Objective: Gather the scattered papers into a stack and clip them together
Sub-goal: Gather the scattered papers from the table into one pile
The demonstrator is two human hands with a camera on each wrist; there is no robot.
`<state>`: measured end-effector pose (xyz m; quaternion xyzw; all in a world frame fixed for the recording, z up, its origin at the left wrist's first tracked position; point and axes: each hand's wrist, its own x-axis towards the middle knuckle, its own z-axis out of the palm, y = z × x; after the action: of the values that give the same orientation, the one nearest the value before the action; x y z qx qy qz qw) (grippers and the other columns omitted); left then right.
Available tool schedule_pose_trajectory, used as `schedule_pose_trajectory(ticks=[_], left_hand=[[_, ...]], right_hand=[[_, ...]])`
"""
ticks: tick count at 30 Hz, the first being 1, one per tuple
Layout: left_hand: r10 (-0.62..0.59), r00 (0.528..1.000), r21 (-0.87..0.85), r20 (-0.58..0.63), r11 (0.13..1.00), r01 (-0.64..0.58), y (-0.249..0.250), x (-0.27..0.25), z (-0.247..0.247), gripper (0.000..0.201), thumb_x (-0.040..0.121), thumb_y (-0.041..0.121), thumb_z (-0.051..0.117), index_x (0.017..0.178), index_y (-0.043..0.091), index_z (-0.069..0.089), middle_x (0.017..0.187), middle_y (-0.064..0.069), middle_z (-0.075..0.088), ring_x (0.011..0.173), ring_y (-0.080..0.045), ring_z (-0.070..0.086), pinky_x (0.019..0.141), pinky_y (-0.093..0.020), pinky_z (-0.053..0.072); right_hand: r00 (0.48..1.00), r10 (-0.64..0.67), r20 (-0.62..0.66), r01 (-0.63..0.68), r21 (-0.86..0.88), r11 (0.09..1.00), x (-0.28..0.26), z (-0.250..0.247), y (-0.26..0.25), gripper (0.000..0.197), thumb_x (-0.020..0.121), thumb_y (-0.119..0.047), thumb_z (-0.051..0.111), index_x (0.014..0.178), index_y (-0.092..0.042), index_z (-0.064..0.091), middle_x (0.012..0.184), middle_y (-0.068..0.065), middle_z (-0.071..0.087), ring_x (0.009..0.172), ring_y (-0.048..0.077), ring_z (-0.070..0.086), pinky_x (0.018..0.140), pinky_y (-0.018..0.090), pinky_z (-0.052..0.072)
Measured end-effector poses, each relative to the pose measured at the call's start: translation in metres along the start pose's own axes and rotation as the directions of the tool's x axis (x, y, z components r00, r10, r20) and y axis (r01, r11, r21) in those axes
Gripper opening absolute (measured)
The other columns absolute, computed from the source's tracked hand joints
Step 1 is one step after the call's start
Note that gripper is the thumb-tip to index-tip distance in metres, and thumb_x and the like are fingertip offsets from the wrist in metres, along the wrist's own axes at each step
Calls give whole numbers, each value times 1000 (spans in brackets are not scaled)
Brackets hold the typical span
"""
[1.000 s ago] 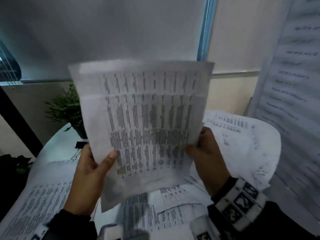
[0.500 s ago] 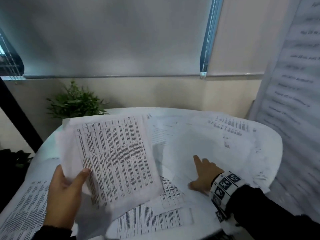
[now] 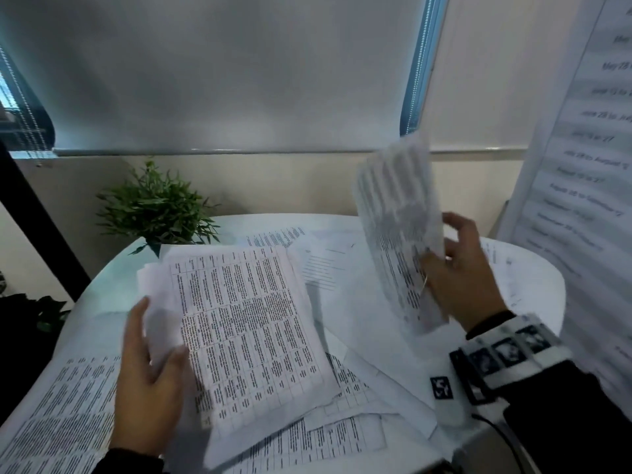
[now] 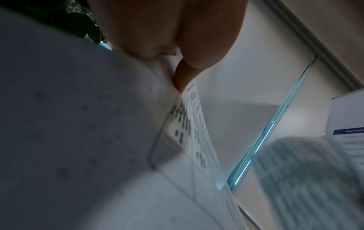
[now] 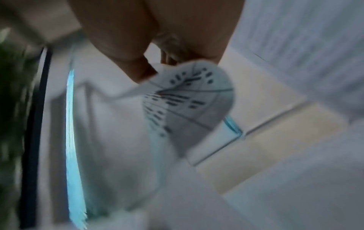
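My left hand (image 3: 155, 367) grips a stack of printed papers (image 3: 246, 330) by its left edge, thumb on top, low over the round white table (image 3: 102, 289). In the left wrist view a fingertip (image 4: 182, 79) presses on the stack's sheets (image 4: 195, 124). Off to the right, my right hand (image 3: 451, 271) pinches a single printed sheet (image 3: 396, 217) and holds it raised and nearly upright, blurred with motion. The right wrist view shows that sheet (image 5: 189, 99) curled under the fingers (image 5: 138, 70). More loose papers (image 3: 328, 436) lie scattered across the table. No clip is in view.
A potted green plant (image 3: 157, 206) stands at the table's far left. A tall printed banner (image 3: 588, 172) rises close on the right. A wall with a lowered blind (image 3: 219, 73) is behind the table. Another printed sheet (image 3: 58, 422) hangs over the near left edge.
My right hand has lifted a sheet off the table's right side and raised it upright. The left hand still holds the stack, lowered from in front of me towards the table.
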<state>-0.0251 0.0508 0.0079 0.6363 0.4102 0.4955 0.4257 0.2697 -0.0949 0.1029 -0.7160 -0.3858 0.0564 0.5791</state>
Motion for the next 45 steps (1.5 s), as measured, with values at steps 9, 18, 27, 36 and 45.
schedule_pose_trajectory(ticks=[9, 18, 27, 36, 45], left_hand=[[-431, 857, -342, 284, 789, 510, -22, 4, 8, 63, 60, 61, 70, 97, 10, 75, 118, -15, 67, 123, -33, 51, 111, -50, 28], [-477, 829, -86, 292, 850, 520, -15, -15, 8, 46, 80, 16, 72, 122, 3, 56, 127, -11, 61, 108, -26, 61, 91, -38, 47], [-354, 912, 116, 206, 935, 336, -35, -11, 2, 71, 88, -18, 39, 136, 33, 29, 88, 5, 51, 63, -35, 56, 60, -37, 44], [-414, 887, 22, 206, 908, 418, -28, -7, -2, 37, 83, -19, 45, 84, 12, 66, 92, -8, 67, 53, -20, 60, 49, -19, 46], [-440, 868, 103, 229, 898, 428, -31, -9, -5, 48, 77, -22, 49, 90, 20, 70, 120, -6, 58, 88, -23, 56, 71, -23, 50]], right_hand=[[861, 171, 479, -315, 238, 919, -55, 81, 11, 42, 92, 6, 46, 103, -32, 34, 84, 11, 56, 48, 7, 52, 48, 25, 45], [774, 236, 588, 2, -375, 927, -56, 67, 42, 64, 89, -48, 55, 141, -39, 19, 133, 2, 45, 122, 17, 46, 102, 33, 38], [806, 397, 439, 208, -838, 504, -43, 33, 67, 39, 92, -28, 43, 132, -28, 42, 119, 4, 54, 104, 22, 56, 85, 29, 46], [672, 514, 533, 311, -833, 457, -43, 36, 66, 70, 81, -55, 56, 139, -24, 30, 135, 2, 41, 121, 24, 47, 97, 38, 43], [830, 368, 419, 183, -828, 531, -35, 34, 62, 17, 92, -32, 43, 83, -18, 36, 75, -1, 44, 71, 20, 49, 58, 28, 38]])
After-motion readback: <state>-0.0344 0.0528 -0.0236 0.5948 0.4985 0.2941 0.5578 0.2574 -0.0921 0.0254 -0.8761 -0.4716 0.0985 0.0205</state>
